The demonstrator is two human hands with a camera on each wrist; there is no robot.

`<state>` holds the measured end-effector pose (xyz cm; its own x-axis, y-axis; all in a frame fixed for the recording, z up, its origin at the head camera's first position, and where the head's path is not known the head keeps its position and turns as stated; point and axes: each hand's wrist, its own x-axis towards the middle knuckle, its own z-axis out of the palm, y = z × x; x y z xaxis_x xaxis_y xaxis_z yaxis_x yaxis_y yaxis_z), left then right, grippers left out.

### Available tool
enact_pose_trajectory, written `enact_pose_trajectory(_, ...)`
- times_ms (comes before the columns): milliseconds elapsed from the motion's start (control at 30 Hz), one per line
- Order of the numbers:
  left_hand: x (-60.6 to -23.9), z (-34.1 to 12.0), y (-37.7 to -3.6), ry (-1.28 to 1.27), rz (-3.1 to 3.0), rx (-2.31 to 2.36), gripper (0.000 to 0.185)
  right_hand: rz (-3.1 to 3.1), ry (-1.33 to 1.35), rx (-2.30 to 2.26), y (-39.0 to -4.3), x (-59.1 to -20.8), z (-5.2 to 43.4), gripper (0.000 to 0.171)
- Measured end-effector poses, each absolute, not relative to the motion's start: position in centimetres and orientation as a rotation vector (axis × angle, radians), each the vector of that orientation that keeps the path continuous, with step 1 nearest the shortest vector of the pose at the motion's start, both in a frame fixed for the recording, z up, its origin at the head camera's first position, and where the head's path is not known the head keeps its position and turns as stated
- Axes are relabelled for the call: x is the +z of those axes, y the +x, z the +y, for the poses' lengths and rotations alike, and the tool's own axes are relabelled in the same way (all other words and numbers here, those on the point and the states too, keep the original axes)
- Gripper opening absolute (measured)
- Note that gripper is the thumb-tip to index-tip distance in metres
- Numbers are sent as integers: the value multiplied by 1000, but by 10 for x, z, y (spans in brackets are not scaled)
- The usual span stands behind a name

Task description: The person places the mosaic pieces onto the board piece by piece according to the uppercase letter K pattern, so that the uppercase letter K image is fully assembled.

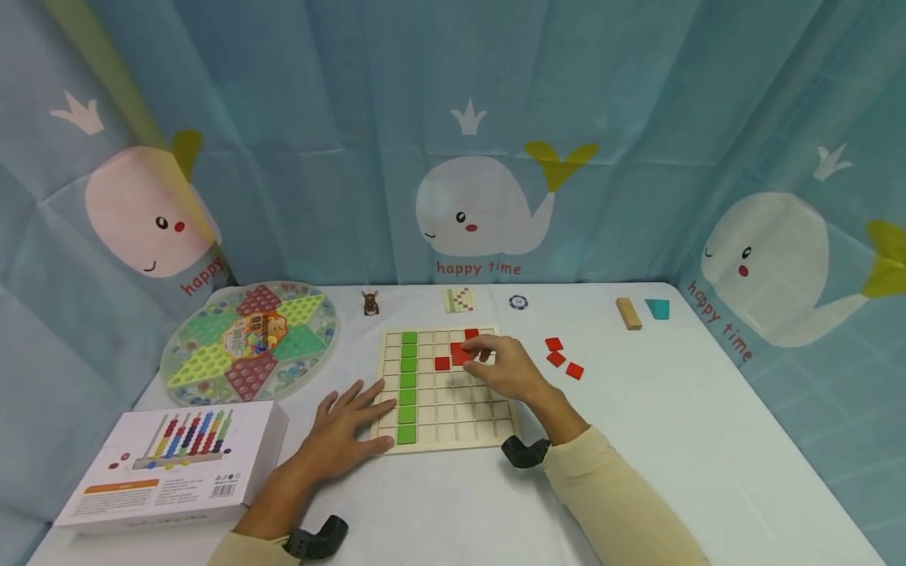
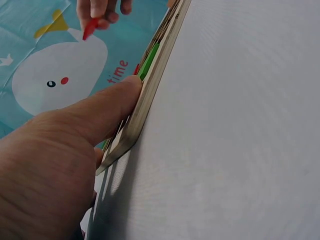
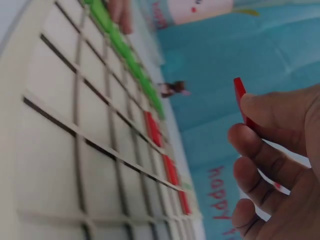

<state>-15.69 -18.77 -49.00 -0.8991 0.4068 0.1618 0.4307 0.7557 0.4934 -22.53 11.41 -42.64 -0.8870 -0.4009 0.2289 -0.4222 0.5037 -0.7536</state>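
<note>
A wooden grid board lies on the white table, with a column of green tiles down its left side and a few red tiles near the top. My right hand hovers over the upper part of the board and pinches a red tile between thumb and fingers. My left hand lies flat with straight fingers against the board's left edge. In the left wrist view the thumb presses the board's side.
Three loose red tiles lie right of the board. A round Chinese checkers board sits at the back left, a white abacus box at the front left. A small brown figure, a pattern card, a chip, a wooden block and a teal piece line the back.
</note>
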Motion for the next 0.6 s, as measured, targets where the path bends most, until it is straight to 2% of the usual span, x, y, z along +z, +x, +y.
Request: enact_pose_trajectory(600, -491, -189, -157, -701, -2898, -825, 60, -2960, 710, 1187, -238, -460, 62, 21)
